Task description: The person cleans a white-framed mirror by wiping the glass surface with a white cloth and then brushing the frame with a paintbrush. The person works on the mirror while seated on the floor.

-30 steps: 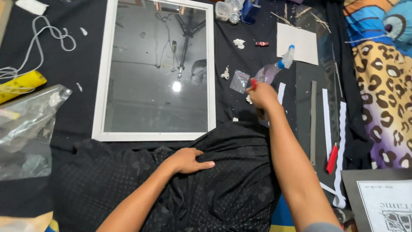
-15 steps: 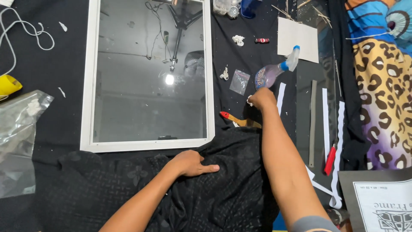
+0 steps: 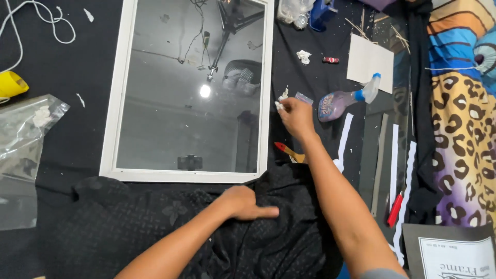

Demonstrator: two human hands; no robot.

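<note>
White crumbs of putty or paper (image 3: pixel 279 105) are pinched between the fingertips of the right hand (image 3: pixel 295 117), which is closed narrowly over them just beside the right edge of the white frame (image 3: pixel 267 88). The left hand (image 3: pixel 247 202) is laid flat and spread on the black cloth (image 3: pixel 170 232), one finger stretched toward the right, apparently so that the body is propped while the other arm is reached forward; nothing is held in it. The white frame is set flat on the dark covering, its long axis running away from the person, and its glass pane (image 3: pixel 191 88) is turned upward so that a lamp and a stand overhead are mirrored in it. The near right corner of the frame is overlapped by the black cloth. A small clear plastic scrap (image 3: pixel 304 97) is seen touching the knuckles of the right hand. A red-tipped tool with a pale handle (image 3: pixel 288 151) is partly hidden under the right forearm, its tip pointed toward the frame. A spray bottle (image 3: pixel 346 101) is laid on its side near the right hand, nozzle pointed to the right and slightly away. Farther right, white strips (image 3: pixel 343 142) and a red-handled cutter (image 3: pixel 395 209) are laid lengthwise. At the far left a clear plastic bag (image 3: pixel 23 150) is seen.
</note>
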